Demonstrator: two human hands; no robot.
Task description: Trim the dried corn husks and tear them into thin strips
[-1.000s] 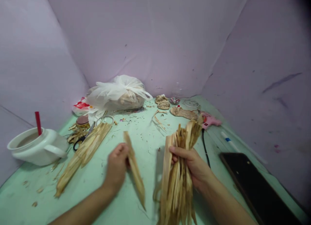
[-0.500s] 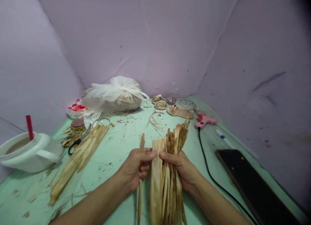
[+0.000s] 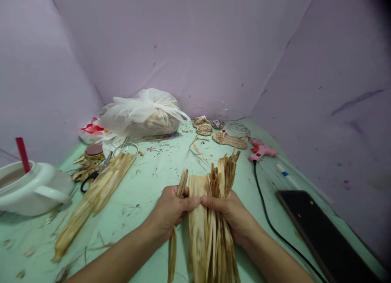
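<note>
Two hands are positioned side by side above the green counter (image 3: 137,185), thumb tips touching or nearly so. Left hand (image 3: 169,209): the grip is closed around a narrow dried strip (image 3: 172,254), which projects above and below the fist; the thumb of this hand presses on the face of a wide pale strip (image 3: 198,234). Right hand (image 3: 236,213): the grip is closed on a bundle of dried strips (image 3: 221,238), held roughly upright with ragged ends at the top. The wide pale strip stands along the left side of this bundle; the right thumb lies across the bundle.

Left of the hands, a flat stack of husks (image 3: 94,205) lies at a slant, with scissors (image 3: 87,183) beside it and a white pot (image 3: 50,185) containing a red stick (image 3: 23,154) farther left. Right of the hands are a phone (image 3: 324,234), a pen (image 3: 288,177) and a pink glue gun (image 3: 262,150) with a black cord (image 3: 265,209). A tied plastic bag (image 3: 143,116) rests near the rear wall.
</note>
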